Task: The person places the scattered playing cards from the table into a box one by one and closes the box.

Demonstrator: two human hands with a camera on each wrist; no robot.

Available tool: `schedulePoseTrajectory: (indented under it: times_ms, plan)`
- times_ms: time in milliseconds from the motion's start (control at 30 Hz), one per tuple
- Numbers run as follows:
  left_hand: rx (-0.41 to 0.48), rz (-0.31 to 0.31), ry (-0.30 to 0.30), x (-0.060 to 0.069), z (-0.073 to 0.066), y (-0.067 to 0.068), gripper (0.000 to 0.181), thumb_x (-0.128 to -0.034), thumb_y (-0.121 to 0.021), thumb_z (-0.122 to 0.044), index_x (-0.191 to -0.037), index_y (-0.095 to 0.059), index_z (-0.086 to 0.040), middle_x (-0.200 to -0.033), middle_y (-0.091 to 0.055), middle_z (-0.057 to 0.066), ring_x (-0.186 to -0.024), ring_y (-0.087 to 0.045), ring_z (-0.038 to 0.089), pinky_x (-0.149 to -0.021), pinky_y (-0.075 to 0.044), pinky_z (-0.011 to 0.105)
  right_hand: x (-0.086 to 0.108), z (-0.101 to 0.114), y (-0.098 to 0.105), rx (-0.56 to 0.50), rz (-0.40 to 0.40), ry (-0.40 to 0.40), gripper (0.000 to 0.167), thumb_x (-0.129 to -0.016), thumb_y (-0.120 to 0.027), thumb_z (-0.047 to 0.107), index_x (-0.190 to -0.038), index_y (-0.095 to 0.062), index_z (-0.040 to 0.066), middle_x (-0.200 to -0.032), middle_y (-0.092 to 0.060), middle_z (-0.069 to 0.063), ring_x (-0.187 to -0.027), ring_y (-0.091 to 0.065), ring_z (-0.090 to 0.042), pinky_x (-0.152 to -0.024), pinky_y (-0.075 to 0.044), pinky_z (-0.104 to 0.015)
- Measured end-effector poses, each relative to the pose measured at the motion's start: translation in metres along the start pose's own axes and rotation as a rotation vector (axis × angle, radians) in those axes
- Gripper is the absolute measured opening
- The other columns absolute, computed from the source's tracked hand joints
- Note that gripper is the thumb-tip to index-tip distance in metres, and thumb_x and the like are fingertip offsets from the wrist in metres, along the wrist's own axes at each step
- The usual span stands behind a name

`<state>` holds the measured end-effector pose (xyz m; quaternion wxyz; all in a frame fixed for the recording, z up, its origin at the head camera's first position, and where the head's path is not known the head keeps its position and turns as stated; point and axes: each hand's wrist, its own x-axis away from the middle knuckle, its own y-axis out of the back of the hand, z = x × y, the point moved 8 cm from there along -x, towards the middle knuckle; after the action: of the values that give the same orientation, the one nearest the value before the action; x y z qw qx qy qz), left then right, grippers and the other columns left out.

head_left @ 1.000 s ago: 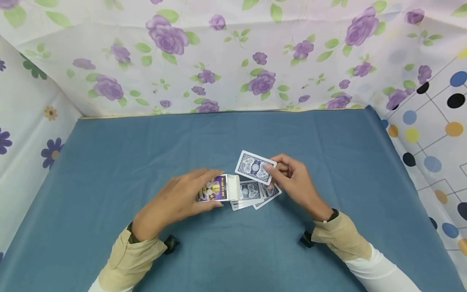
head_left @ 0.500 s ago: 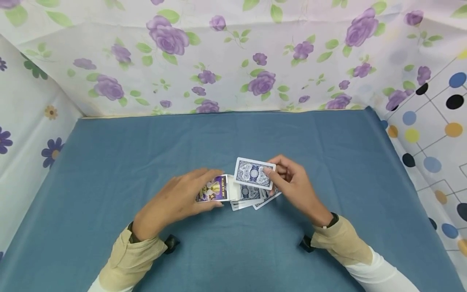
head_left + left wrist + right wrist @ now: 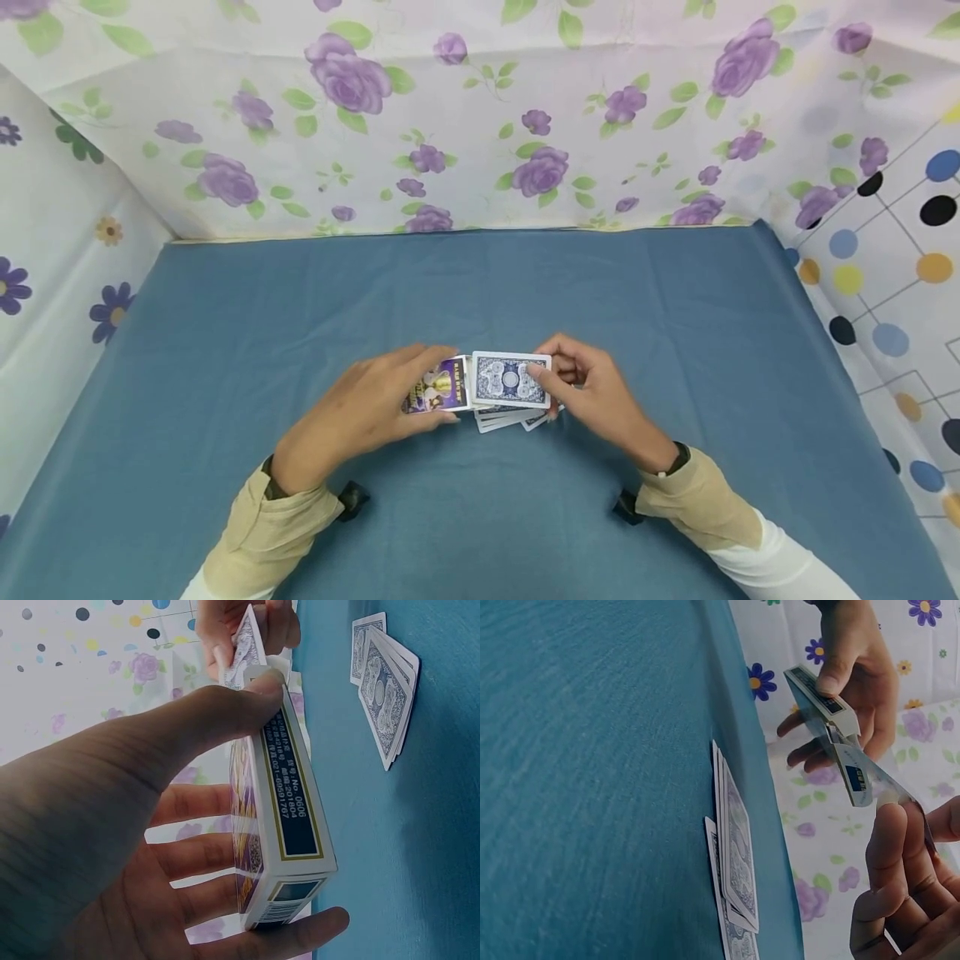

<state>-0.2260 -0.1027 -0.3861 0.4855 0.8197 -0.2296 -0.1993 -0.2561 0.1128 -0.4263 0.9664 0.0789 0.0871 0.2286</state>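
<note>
The left hand (image 3: 360,408) grips a purple card box (image 3: 438,387), thumb on one narrow side and fingers on the other; in the left wrist view the box (image 3: 289,795) is tilted above the table. Between thumb and fingers, the right hand (image 3: 600,396) pinches a blue-backed card (image 3: 510,379) at its right end. That card's left end is at the box's open end, where the right wrist view shows the flap (image 3: 855,776) hanging out. Several loose cards (image 3: 506,418) lie overlapping on the table below; the held card partly hides them in the head view.
A blue cloth (image 3: 480,517) covers the table. Flowered sheeting (image 3: 480,117) stands along the back and left, and a dotted sheet (image 3: 892,333) along the right. A small black object (image 3: 353,501) is beside the left wrist, another (image 3: 628,507) beside the right.
The right hand has moved left and toward the person, bringing its card from an angle to nearly level with the box opening. The left hand and box have barely moved.
</note>
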Motion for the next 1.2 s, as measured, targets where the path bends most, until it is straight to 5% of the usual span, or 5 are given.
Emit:
schedulePoseTrajectory:
  times_ms: [333, 900, 1200]
  plan:
    - [-0.022, -0.016, -0.037, 0.000, -0.003, -0.001, 0.070, -0.0853, -0.082, -0.042, -0.143, -0.055, -0.014, -0.126, -0.065, 0.008, -0.090, -0.061, 0.014, -0.071, -0.050, 0.035, 0.002, -0.007, -0.008, -0.016, 0.032, -0.048, 0.010, -0.100, -0.066, 0.010, -0.104, -0.065, 0.002, -0.058, -0.057, -0.011, -0.046, -0.057, -0.026, -0.045, -0.051, -0.041]
    - [-0.002, 0.030, -0.009, 0.000, -0.008, -0.005, 0.067, -0.0874, -0.080, -0.042, -0.145, -0.053, -0.019, -0.124, -0.065, 0.006, -0.089, -0.060, 0.012, -0.071, -0.050, 0.032, 0.005, -0.012, -0.012, 0.014, 0.045, -0.112, 0.013, -0.101, -0.065, 0.018, -0.106, -0.064, 0.006, -0.058, -0.056, -0.010, -0.048, -0.058, -0.025, -0.045, -0.052, -0.039]
    - [-0.021, 0.012, -0.076, -0.001, -0.014, -0.010, 0.069, -0.0849, -0.083, -0.041, -0.143, -0.055, -0.015, -0.122, -0.066, 0.008, -0.092, -0.062, 0.014, -0.072, -0.052, 0.035, 0.006, -0.016, -0.019, 0.009, 0.073, -0.149, 0.014, -0.100, -0.067, 0.016, -0.105, -0.064, 0.004, -0.061, -0.062, -0.016, -0.047, -0.060, -0.026, -0.044, -0.052, -0.040]
